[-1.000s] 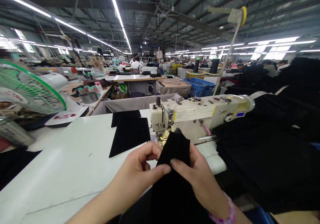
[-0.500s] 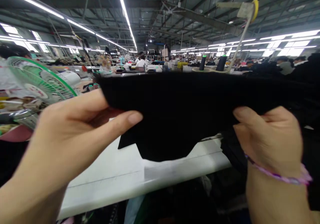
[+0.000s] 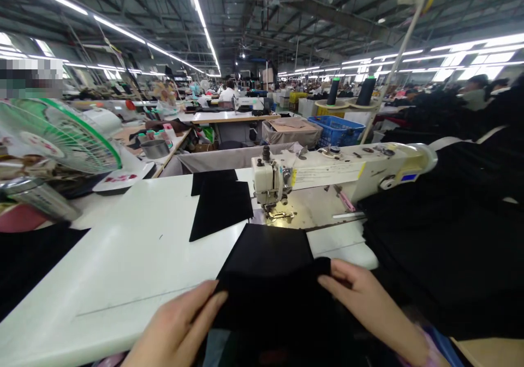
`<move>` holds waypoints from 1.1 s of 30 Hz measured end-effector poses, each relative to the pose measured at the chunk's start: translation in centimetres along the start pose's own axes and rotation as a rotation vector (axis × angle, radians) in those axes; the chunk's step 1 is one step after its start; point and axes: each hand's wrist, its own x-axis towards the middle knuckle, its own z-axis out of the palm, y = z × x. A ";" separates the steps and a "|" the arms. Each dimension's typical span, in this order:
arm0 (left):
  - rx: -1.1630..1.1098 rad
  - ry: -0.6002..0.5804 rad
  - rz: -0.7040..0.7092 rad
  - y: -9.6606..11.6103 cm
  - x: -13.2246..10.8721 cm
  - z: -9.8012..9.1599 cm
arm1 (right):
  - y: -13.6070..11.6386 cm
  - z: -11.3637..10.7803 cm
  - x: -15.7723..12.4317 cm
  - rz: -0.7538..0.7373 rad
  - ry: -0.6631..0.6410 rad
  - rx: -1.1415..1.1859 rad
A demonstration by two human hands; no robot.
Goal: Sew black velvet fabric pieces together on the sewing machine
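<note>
Black cloth (image 3: pixel 264 263) — spread on the white surface (image 3: pixel 123 258) near its front edge, between the two hands, just in front of the sewing machine (image 3: pixel 272 184) and not under its foot. Near part of the cloth running down over the edge of the surface, too dark to trace. Left hand (image 3: pixel 176 323) at the cloth's left side, flat and extended, touching it. Right hand (image 3: pixel 368 301) at the right corner, likewise extended and touching, a beaded band (image 3: pixel 429 353) around the wrist. Neither hand plainly closed — light contact or a pinch, cannot tell. Farther along the surface, two black panels (image 3: pixel 221 208), one partly over the other, well apart from both hands. Right of the machine, a heap of black fabric (image 3: pixel 442 247). Far left, a green-rimmed fan (image 3: pixel 53 137).
</note>
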 end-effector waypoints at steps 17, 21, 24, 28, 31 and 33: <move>0.098 -0.068 -0.056 -3.7 13.3 6.8 | 3.5 4.7 9.4 -0.100 0.269 -0.108; -0.116 0.076 -0.110 -3.3 10.6 6.4 | 3.0 5.2 7.8 -0.087 0.319 0.130; -0.570 0.066 -0.242 -2.6 8.9 5.3 | 2.6 5.3 6.5 0.077 0.250 0.550; -0.870 0.137 -0.343 -1.2 7.6 4.1 | 2.7 5.6 5.9 0.194 0.267 0.768; -0.857 0.233 -0.360 -0.5 7.3 3.7 | 2.9 5.9 5.8 0.185 0.378 0.741; -0.829 0.291 -0.347 -0.3 7.2 3.6 | 3.0 6.0 5.7 0.204 0.441 0.752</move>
